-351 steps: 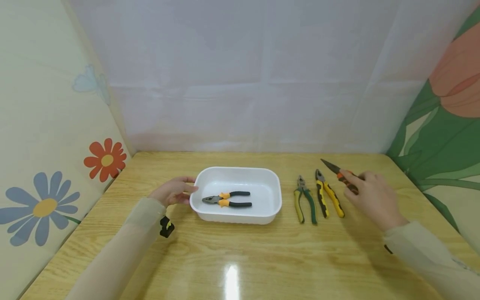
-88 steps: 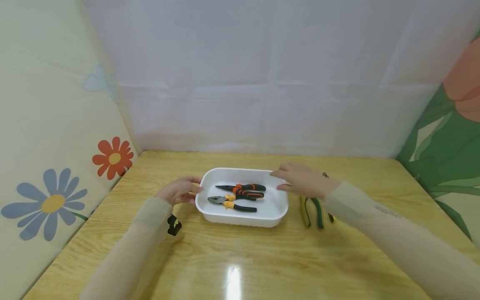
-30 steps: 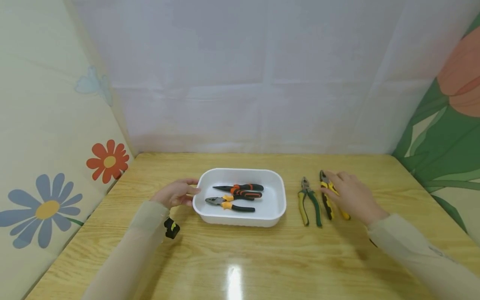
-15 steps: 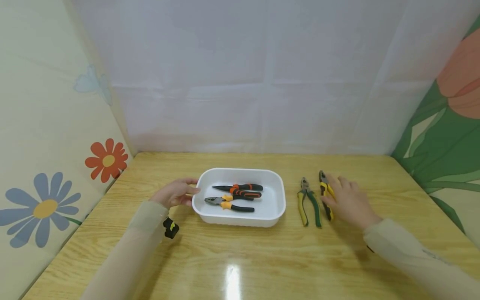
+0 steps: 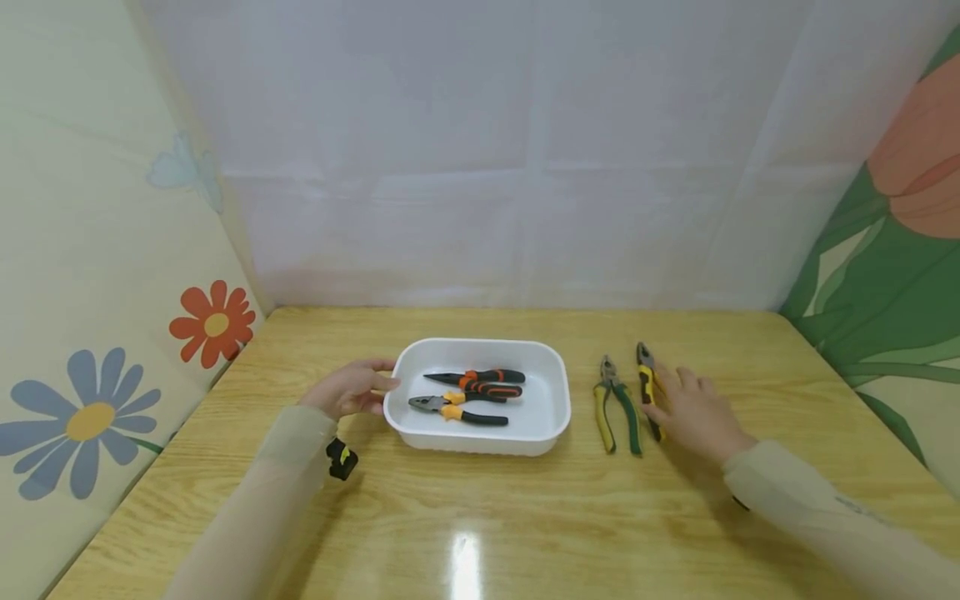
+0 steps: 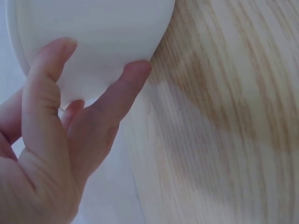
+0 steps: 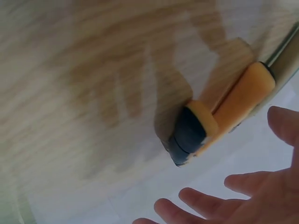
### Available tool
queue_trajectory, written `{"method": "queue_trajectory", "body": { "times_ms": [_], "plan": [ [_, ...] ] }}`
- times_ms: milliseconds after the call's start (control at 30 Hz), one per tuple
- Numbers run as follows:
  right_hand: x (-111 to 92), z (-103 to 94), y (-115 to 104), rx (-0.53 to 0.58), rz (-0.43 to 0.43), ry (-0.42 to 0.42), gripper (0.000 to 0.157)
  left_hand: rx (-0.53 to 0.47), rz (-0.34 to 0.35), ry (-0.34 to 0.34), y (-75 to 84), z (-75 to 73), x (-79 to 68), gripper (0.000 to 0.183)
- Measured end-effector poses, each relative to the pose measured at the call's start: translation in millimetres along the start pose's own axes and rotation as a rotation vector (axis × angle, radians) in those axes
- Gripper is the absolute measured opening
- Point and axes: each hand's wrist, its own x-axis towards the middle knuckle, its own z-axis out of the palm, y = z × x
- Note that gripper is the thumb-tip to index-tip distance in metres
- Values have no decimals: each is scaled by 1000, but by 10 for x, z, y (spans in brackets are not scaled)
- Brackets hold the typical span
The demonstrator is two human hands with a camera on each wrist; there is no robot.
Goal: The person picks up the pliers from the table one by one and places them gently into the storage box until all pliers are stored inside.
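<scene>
Yellow-and-black pliers [image 5: 647, 390] on the table [image 5: 375, 525], right of centre in the frame, directly left of the right hand [image 5: 696, 414] and much nearer to it than to the left; long axis runs up and down the frame, slightly slanted, head toward the top, one handle partly hidden. Right fingers spread well apart, grasping nothing; whether a tip touches a handle, cannot tell. Left hand [image 5: 351, 388], centre-left, grips the white tray [image 5: 477, 442] by its left end, thumb at the rim.
</scene>
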Motion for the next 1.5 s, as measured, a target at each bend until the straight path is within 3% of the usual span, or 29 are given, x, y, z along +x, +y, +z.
{"method": "queue_trajectory", "body": {
  "times_ms": [533,833,1133,1500],
  "plan": [
    [46,79,62,97,45,-108,77,1,-11,17,15,4,-14,58],
    [95,98,33,92,49,-127,75,10,3,3,-8,-1,-13,56],
    [157,135,107,96,136,-209,81,27,3,8,4,5,-14,56],
    [188,72,89,131,143,-276,83,17,3,-3,15,7,-44,58]
  ]
}}
